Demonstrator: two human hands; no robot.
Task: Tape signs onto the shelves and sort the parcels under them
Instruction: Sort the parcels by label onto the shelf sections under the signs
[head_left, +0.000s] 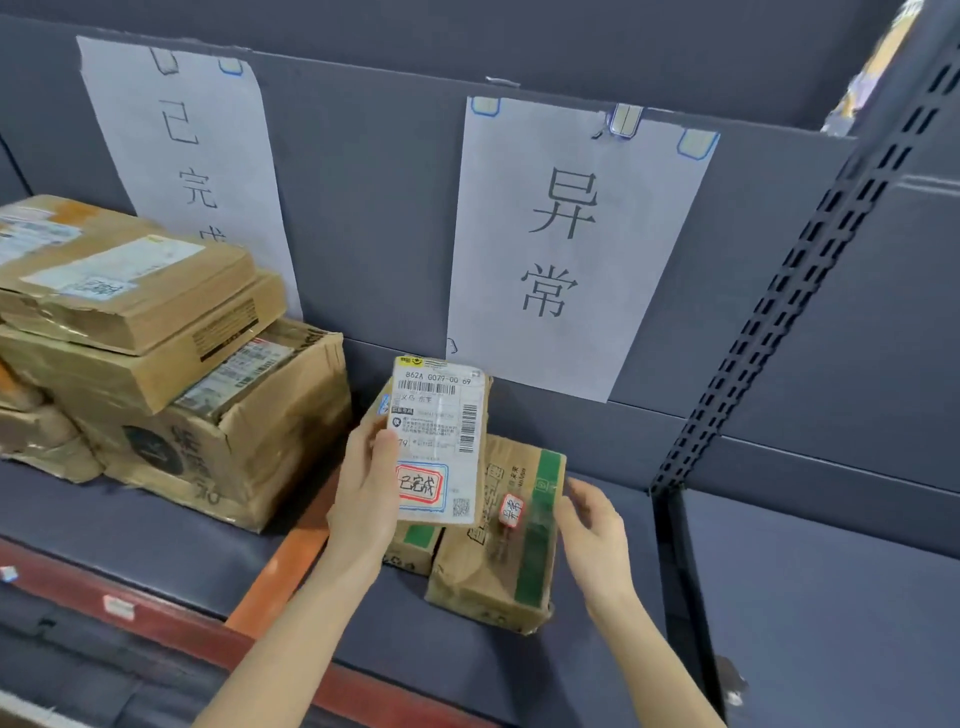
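Observation:
Two white paper signs are taped to the grey back panel: the left sign (179, 150) above a stack of cardboard parcels (171, 364), the right sign (571, 244) above two small parcels. My left hand (366, 483) grips a small parcel (441, 441) with a white shipping label and a red-framed sticker, held upright over the shelf. Beside it a brown box with green tape (506, 535) lies on the shelf, carrying a small red-framed sticker. My right hand (592, 535) hovers by that box's right side, fingers relaxed and holding nothing. Another small green-taped box (413, 545) sits partly hidden behind my left hand.
The grey shelf board (519, 670) has a red front rail (156, 618) and an orange divider bar (280, 566). A black perforated upright (779, 291) separates this bay from another grey shelf (831, 597) on the right.

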